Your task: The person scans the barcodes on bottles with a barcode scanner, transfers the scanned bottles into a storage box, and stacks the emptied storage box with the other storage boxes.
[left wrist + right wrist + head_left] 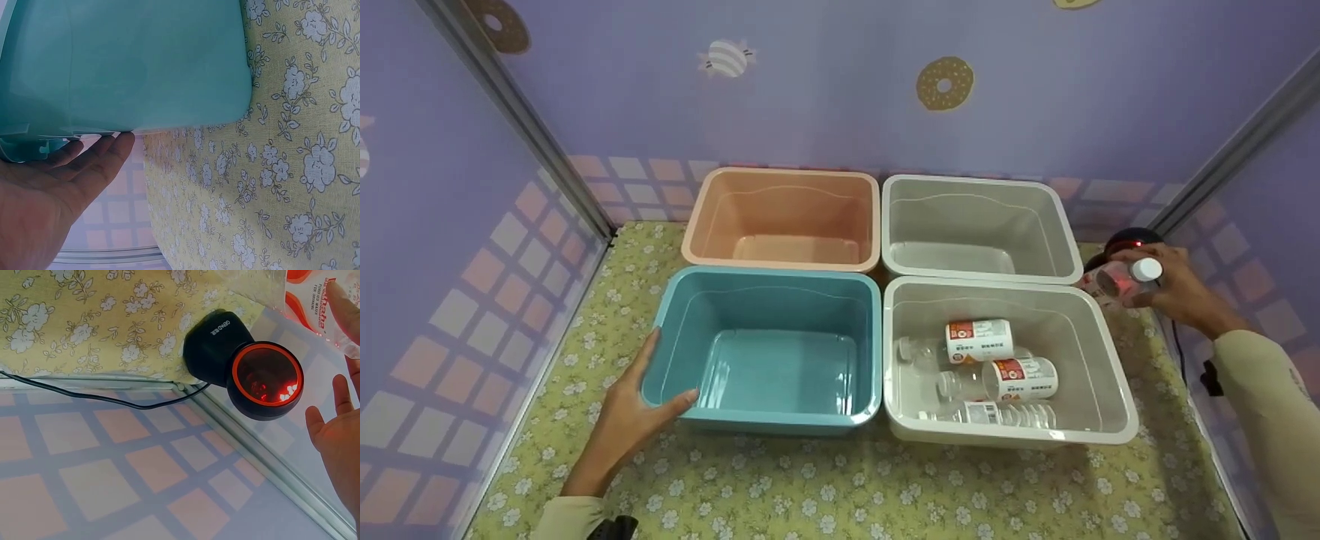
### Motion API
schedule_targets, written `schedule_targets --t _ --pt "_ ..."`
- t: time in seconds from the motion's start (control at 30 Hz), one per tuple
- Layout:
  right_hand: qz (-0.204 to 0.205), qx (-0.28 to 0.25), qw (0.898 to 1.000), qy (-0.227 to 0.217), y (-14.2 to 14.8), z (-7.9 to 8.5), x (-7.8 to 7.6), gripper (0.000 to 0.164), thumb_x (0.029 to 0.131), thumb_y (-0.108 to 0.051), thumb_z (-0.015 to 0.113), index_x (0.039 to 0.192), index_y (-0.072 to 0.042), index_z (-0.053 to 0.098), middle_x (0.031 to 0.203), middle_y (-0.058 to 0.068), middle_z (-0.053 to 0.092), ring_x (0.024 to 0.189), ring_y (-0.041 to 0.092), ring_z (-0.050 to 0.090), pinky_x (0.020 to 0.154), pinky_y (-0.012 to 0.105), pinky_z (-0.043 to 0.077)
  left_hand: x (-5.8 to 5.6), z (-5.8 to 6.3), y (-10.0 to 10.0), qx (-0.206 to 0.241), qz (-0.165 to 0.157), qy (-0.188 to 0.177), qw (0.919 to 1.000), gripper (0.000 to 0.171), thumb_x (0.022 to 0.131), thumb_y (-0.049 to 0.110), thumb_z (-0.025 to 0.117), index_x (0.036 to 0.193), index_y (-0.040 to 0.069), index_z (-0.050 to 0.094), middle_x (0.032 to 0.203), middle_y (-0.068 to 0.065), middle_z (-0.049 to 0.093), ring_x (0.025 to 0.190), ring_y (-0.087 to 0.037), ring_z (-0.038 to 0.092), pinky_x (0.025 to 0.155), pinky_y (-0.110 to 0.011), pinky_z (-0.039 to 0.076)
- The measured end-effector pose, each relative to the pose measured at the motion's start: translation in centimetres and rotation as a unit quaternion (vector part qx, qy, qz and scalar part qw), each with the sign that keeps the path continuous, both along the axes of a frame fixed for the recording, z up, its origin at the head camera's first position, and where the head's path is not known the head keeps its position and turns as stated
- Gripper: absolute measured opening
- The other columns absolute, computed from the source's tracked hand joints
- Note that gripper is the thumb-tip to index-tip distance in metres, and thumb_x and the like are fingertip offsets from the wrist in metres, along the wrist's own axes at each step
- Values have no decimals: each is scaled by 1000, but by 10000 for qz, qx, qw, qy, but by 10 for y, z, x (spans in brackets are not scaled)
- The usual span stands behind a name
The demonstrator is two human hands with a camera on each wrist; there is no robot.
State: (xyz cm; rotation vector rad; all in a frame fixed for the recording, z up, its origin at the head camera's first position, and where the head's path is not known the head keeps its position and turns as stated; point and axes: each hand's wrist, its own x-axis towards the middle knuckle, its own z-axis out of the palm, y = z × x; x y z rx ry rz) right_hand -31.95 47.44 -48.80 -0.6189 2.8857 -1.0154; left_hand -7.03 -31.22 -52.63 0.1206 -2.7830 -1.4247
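My right hand [1181, 289] grips a clear plastic water bottle [1110, 281] with a white cap and a red-and-white label. The cap tilts toward me. In the right wrist view, the bottle [320, 304] is cut off by the frame's top edge, near a black scanner [219, 349] with a glowing red ring. At the blue bin [780, 300], my left hand [622, 409] rests on the near left corner. Its thumb lies over the front rim, and fairly straight fingers [104, 160] touch the outer side. Inside, the blue bin holds nothing.
Several clear bottles [1020, 379] lie in the near right white bin [1099, 367]. Behind stand an orange bin [787, 202] and another whitish bin [975, 214]. A black cable [129, 405] runs from the scanner along the wall. Purple walls [840, 90] enclose the flowered tablecloth [802, 487].
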Motion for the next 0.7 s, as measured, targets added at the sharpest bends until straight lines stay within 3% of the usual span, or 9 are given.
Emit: schedule_targets --t 0.3,0.57,0.7 --pt "36 -97 9999 76 1 6 -1 70 82 22 84 146 11 60 150 38 46 136 54 28 102 83 25 -1 -3 0 130 -83 79 9998 111 98 38 85 179 38 8 182 -22 15 162 -61 18 119 -89 21" --pt "-137 -127 9998 27 -7 20 0 70 84 17 87 149 6 62 150 31 48 130 16 31 104 80 29 0 -3 -1 78 -57 39 9999 111 98 39 84 178 39 8 182 -24 15 160 -62 19 118 -90 22" --pt "-311 -84 9994 -100 -12 30 1 71 86 13 88 151 3 61 151 27 47 126 15 31 102 74 32 0 -3 -2 80 -48 1 10000 112 98 40 84 179 39 7 181 -25 15 160 -63 19 118 -90 21"
